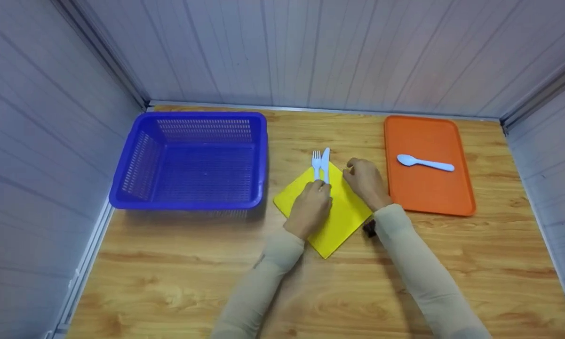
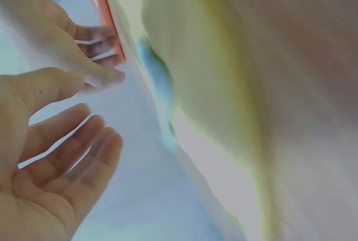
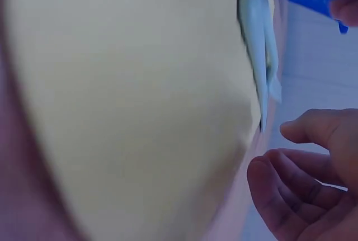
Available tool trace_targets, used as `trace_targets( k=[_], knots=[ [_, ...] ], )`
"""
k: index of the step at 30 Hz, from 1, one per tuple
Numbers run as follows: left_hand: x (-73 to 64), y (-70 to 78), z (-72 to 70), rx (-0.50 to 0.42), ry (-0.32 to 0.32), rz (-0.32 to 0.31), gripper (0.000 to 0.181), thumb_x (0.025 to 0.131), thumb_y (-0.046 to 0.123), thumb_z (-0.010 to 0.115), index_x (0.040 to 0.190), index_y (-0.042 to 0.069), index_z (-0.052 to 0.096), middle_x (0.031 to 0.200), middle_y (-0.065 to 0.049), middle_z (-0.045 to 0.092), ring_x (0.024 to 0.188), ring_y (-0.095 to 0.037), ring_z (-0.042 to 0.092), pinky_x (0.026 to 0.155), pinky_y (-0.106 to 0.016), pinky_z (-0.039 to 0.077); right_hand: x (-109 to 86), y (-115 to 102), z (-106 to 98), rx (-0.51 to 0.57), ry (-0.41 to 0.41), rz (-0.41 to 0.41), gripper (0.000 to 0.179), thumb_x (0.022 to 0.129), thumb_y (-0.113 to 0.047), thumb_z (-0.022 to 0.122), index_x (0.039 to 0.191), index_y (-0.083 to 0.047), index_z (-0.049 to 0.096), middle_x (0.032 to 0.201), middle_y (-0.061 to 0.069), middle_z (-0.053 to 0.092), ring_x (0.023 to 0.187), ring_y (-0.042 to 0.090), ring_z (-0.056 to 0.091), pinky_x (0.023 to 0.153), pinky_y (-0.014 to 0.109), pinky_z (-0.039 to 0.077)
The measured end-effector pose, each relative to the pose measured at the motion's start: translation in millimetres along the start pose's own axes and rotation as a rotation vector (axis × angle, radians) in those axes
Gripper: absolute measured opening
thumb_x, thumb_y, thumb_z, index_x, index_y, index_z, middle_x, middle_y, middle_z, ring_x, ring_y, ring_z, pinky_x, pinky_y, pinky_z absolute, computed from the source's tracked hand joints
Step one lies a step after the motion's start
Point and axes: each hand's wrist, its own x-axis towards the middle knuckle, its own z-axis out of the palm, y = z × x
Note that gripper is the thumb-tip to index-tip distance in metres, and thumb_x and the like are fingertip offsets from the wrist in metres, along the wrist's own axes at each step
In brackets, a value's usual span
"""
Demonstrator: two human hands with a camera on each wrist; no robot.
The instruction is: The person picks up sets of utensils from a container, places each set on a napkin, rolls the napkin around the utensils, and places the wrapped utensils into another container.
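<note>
A yellow napkin (image 1: 341, 221) lies on the table, turned cornerwise. On its far part rest a white fork (image 1: 316, 162) and a white knife (image 1: 325, 165), side by side, their tips reaching past the napkin. My left hand (image 1: 310, 207) is over their handle ends and hides them in the head view; the left wrist view shows its fingers loosely bent with nothing between them. By the napkin's far right edge is my right hand (image 1: 366, 181), its fingers (image 3: 274, 190) relaxed around nothing in the right wrist view. Whether it touches the napkin I cannot tell.
A blue plastic basket (image 1: 188, 205) stands to the left. On the right an orange tray (image 1: 423, 197) carries a white spoon (image 1: 425, 163). Pale panel walls (image 1: 291, 56) enclose the wooden table (image 1: 169, 273) at the back and both sides. Something small and dark (image 1: 370, 229) shows beside my right wrist.
</note>
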Motion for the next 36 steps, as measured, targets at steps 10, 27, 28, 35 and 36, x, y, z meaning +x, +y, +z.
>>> trace_targets(
  k=[10, 27, 28, 35, 36],
  knots=[
    [41.8, 60.0, 20.5, 0.035, 0.059, 0.199, 0.018, 0.093, 0.014, 0.064, 0.109, 0.007, 0.070, 0.109, -0.006, 0.063, 0.094, -0.020, 0.063, 0.073, -0.022, 0.056, -7.2, 67, -55, -0.081, 0.096, -0.046, 0.025, 0.098, -0.010, 0.060, 0.116, 0.006, 0.066, 0.106, 0.023, 0.065, 0.093, 0.037, 0.064, 0.075, 0.051, 0.054],
    [80.1, 129.0, 62.5, 0.131, -0.232, 0.360, 0.023, 0.100, 0.010, 0.060, 0.116, 0.018, 0.074, 0.105, -0.001, 0.066, 0.093, -0.013, 0.062, 0.077, -0.020, 0.054, -6.5, 144, -87, -0.194, 0.144, -0.001, 0.028, 0.095, -0.006, 0.065, 0.120, 0.005, 0.064, 0.116, 0.029, 0.057, 0.106, 0.047, 0.054, 0.081, 0.059, 0.051],
    [81.1, 130.3, 64.6, 0.134, -0.259, 0.351, 0.023, 0.100, 0.011, 0.060, 0.116, 0.018, 0.074, 0.105, 0.000, 0.066, 0.093, -0.013, 0.062, 0.077, -0.021, 0.055, -5.8, 146, -87, -0.198, 0.142, 0.002, 0.029, 0.095, -0.006, 0.065, 0.121, 0.005, 0.064, 0.117, 0.029, 0.056, 0.107, 0.048, 0.054, 0.081, 0.060, 0.051],
    [83.3, 135.3, 73.3, 0.161, -0.319, 0.348, 0.022, 0.100, 0.013, 0.061, 0.113, 0.022, 0.077, 0.103, 0.002, 0.069, 0.092, -0.013, 0.061, 0.075, -0.022, 0.056, -3.6, 156, -83, -0.226, 0.130, 0.013, 0.024, 0.096, -0.002, 0.062, 0.118, 0.006, 0.066, 0.110, 0.028, 0.058, 0.102, 0.047, 0.055, 0.082, 0.062, 0.048],
    [83.4, 135.8, 74.0, 0.167, -0.315, 0.349, 0.023, 0.100, 0.013, 0.060, 0.112, 0.022, 0.077, 0.102, 0.003, 0.070, 0.092, -0.013, 0.061, 0.074, -0.022, 0.056, -3.2, 157, -83, -0.234, 0.133, 0.011, 0.023, 0.096, -0.002, 0.061, 0.117, 0.006, 0.066, 0.108, 0.027, 0.057, 0.101, 0.047, 0.055, 0.081, 0.061, 0.048]
  ],
)
